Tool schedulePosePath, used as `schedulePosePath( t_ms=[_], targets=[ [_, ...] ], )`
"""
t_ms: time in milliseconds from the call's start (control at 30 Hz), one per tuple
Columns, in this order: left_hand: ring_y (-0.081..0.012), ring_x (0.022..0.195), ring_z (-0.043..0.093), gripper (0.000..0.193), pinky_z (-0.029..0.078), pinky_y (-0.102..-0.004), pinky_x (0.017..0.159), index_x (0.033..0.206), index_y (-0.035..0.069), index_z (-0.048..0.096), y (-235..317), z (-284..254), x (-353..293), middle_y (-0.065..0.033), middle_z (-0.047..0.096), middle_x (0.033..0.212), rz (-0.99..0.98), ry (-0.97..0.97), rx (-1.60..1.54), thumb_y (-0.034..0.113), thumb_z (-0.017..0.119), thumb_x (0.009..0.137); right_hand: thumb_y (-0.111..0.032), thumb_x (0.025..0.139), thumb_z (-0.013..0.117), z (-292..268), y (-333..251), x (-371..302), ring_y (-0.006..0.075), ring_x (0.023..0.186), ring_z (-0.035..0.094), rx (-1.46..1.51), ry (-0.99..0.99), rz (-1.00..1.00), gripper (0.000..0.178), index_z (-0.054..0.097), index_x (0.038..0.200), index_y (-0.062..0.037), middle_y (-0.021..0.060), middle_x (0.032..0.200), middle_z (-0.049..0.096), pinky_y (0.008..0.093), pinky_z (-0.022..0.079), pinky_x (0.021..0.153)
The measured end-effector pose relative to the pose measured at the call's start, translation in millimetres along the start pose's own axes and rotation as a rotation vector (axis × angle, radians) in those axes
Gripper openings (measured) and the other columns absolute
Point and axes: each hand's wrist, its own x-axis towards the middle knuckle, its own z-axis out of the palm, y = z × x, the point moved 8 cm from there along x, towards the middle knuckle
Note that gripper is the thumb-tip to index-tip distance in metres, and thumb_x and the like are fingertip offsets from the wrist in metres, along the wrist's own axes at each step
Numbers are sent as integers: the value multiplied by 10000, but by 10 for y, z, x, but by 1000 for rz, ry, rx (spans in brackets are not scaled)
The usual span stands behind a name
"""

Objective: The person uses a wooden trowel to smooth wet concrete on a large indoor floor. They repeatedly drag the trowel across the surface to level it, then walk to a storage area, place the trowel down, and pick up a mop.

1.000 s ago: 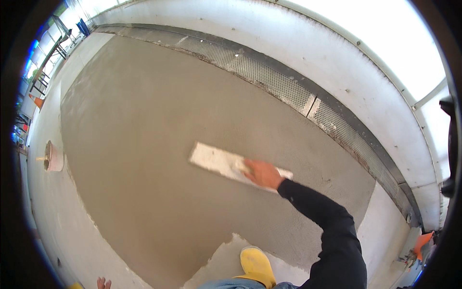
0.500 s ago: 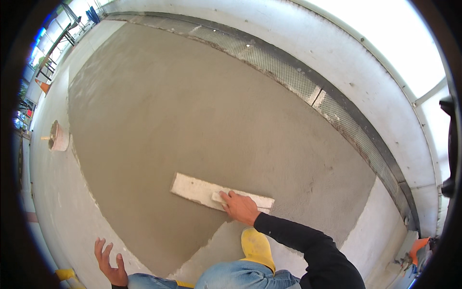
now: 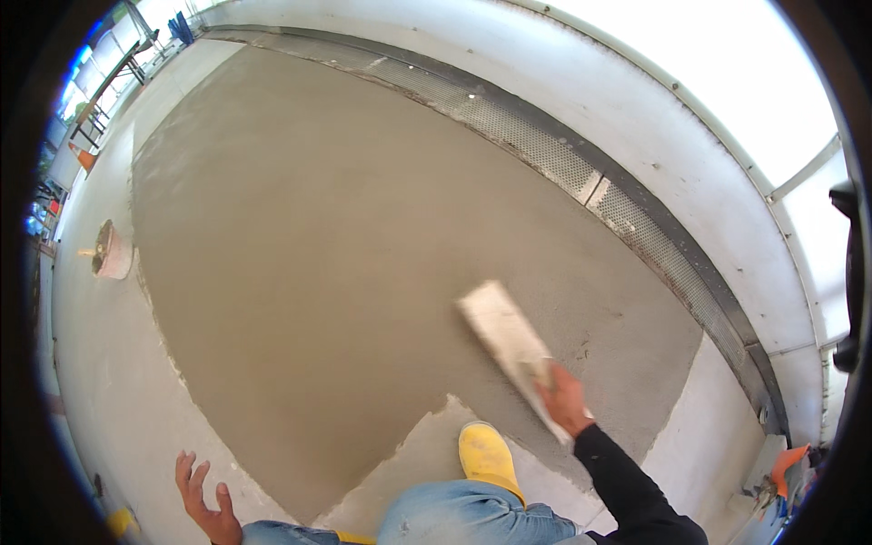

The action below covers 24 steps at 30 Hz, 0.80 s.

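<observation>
My right hand [image 3: 565,400] grips the handle of a long, pale plastering float [image 3: 501,329], slightly blurred by motion. The float lies slantwise on a broad patch of smooth grey wet mortar [image 3: 336,236], its far end pointing up and to the left. Rougher, pitted mortar shows to the right of the float. My left hand [image 3: 209,504] hangs in the air at the lower left, fingers spread and holding nothing, beside my knee. Just below the patch's near edge rests my yellow boot [image 3: 488,457] on the paler floor.
A mortar-smeared bucket [image 3: 113,252] with a handle sticking out stands left of the patch. Beyond it are an orange cone [image 3: 83,156] and a table [image 3: 107,86]. Perforated drain grating [image 3: 536,145] and a white wall [image 3: 627,127] border the right. An orange item [image 3: 788,468] lies lower right.
My right hand has moved right with the float, which has swung from nearly crosswise to a steep slant. The left hand stays raised in about the same place.
</observation>
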Motion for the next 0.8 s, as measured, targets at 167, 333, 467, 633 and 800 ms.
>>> schedulePosePath(
  t_ms=[167,333,467,633,800],
  targets=[
    [-412,1371,405,330,297,-528,1128,1179,20,609,83,34,82,-200,520,1387,25,33,-17,202,595,905,-304,946,566,1240,-1817,748,383,1048,641,29,-289,-276,476,511,1335,-36,225,1171,628,461,517,907],
    [-402,1370,411,340,300,-518,1128,1187,14,609,118,16,79,-202,516,1395,28,45,-8,215,590,914,-295,935,561,1474,-2271,1257,403,945,658,13,-230,-240,435,509,1300,-63,217,1077,633,498,539,803],
    [-403,1373,409,353,303,-513,1128,1197,7,604,94,16,49,-208,505,1411,13,43,4,229,579,924,-305,931,556,1161,-1586,1180,415,919,662,-47,-109,-124,450,499,1314,-77,223,1090,638,505,544,782],
    [-413,1377,403,373,302,-526,1125,1188,13,610,60,-65,21,-210,499,1418,-4,63,-29,276,584,925,-290,915,610,432,-183,307,426,910,659,-68,118,89,446,543,1292,-63,244,1074,659,501,531,795],
    [-407,1270,515,316,412,-499,1065,1218,27,645,201,-194,-7,-226,568,1341,88,114,-6,184,653,944,-265,905,658,-88,701,-677,417,984,664,17,221,302,392,616,1206,-18,258,1083,674,461,536,832]
  ],
)
